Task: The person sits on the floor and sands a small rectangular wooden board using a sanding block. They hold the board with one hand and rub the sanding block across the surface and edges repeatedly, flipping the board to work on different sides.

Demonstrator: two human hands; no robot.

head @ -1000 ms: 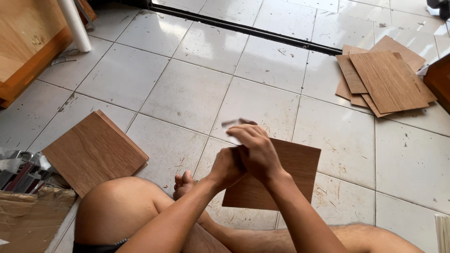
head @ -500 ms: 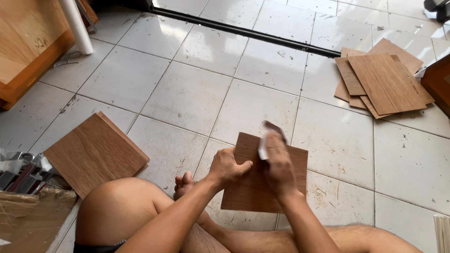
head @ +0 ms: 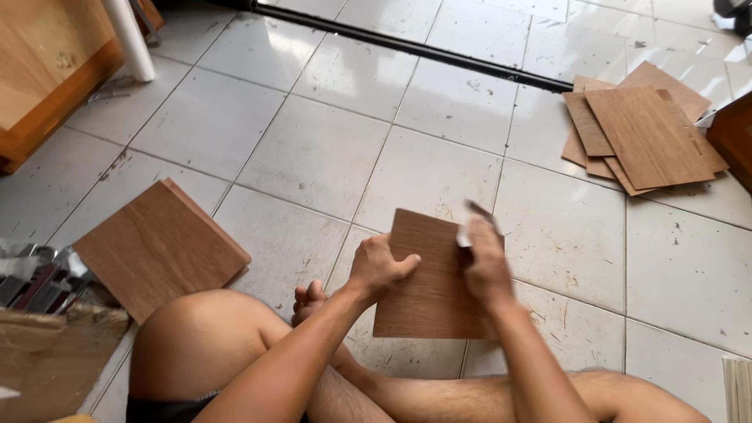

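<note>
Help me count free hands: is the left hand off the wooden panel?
No, the left hand grips the left edge of the wooden panel.

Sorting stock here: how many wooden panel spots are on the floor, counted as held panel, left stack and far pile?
Held panel: 1
Left stack: 1
Far pile: 1
Total: 3

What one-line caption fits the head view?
Seated on a tiled floor, left hand steadies a wooden panel while right hand works a small tool on it.
</note>
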